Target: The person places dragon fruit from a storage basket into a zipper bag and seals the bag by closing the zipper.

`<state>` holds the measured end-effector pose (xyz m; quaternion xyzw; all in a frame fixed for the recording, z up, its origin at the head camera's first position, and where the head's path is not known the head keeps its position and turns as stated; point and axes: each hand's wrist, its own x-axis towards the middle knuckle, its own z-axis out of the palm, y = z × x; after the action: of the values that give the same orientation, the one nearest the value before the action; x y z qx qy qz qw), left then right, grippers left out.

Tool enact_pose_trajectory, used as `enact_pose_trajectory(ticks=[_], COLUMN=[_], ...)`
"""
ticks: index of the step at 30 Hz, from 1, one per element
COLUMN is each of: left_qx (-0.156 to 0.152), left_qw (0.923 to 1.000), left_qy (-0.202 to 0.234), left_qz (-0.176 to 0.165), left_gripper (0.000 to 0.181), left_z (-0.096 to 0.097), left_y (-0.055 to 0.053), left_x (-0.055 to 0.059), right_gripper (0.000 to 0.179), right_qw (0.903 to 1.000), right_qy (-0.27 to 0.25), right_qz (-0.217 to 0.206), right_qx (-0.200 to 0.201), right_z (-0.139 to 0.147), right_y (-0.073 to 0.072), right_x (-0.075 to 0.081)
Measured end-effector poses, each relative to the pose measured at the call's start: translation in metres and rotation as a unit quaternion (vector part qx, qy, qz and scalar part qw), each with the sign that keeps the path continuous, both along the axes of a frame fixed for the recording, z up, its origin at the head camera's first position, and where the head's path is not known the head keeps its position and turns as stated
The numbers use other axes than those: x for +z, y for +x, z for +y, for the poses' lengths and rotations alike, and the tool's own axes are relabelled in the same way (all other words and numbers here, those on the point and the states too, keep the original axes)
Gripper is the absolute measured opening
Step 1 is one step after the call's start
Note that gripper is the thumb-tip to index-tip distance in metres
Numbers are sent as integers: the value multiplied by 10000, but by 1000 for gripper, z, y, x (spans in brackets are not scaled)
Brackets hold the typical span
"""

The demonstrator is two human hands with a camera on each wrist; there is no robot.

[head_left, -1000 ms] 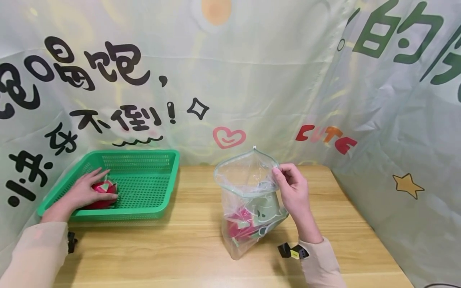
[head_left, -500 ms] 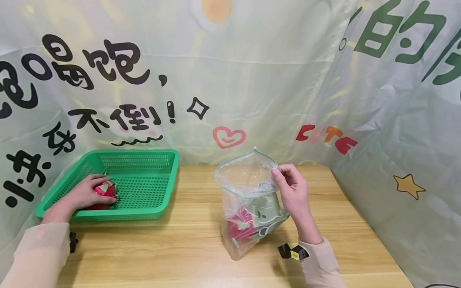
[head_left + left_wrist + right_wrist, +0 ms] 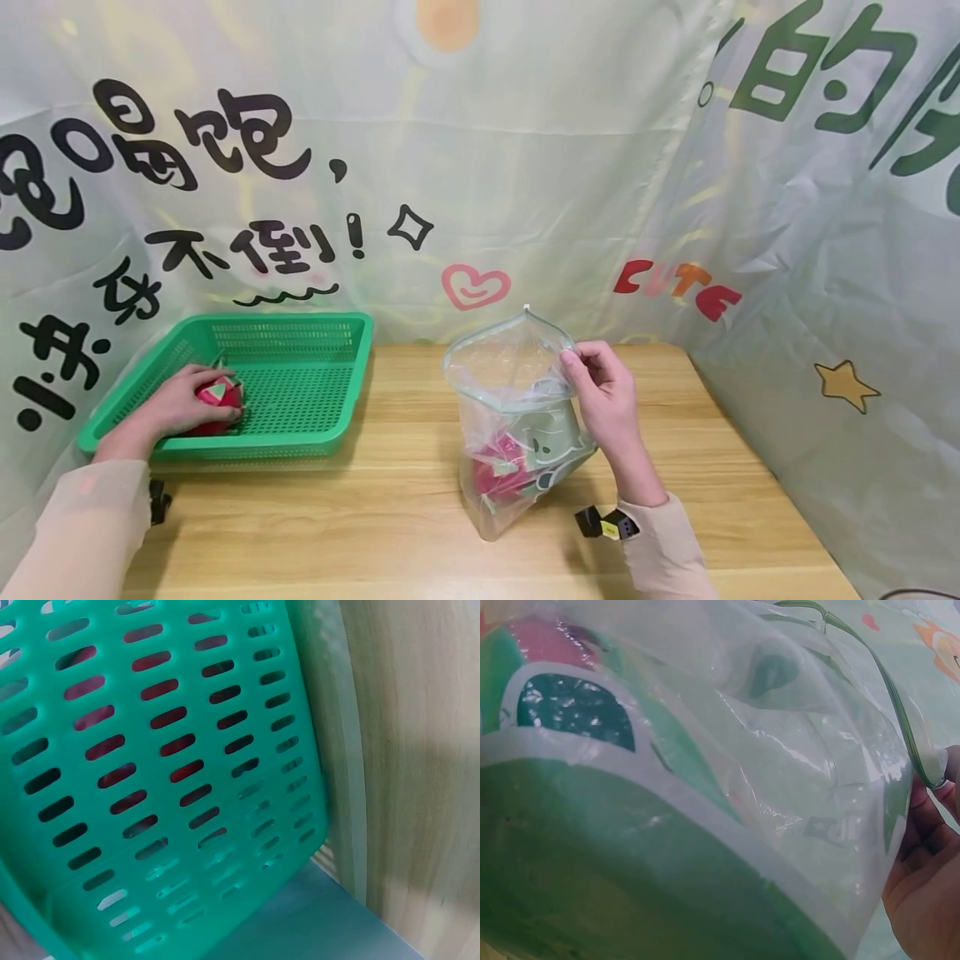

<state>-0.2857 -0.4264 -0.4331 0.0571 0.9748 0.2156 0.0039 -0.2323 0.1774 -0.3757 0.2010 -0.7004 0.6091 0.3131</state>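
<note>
From far off, I see my left hand (image 3: 176, 404) at the left of the head view, its fingers curled round a red thing (image 3: 221, 393) in the green basket (image 3: 292, 400). My right hand (image 3: 609, 398), right of the middle, pinches the top edge of a clear bag (image 3: 478, 417). The bag stands with its mouth wide (a pink thing (image 3: 498, 471) sits inside, low down) on the wooden table (image 3: 337, 533), well apart from the basket.
</note>
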Motion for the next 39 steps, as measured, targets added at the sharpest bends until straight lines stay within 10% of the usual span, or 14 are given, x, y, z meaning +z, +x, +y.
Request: enact_pose_trajectory(ticks=[39], left_qx=[50], left_qw=[9867], left_qy=[598], left_qz=[1513], left_gripper=[77], left_z=[45], left_y=[17], left_x=[32], right_gripper=[4], right_qw=[9997], right_qy=[-148], right_qz=[-190], right_qx=[5], right_z=[-1], right_y=[1], right_x=[2])
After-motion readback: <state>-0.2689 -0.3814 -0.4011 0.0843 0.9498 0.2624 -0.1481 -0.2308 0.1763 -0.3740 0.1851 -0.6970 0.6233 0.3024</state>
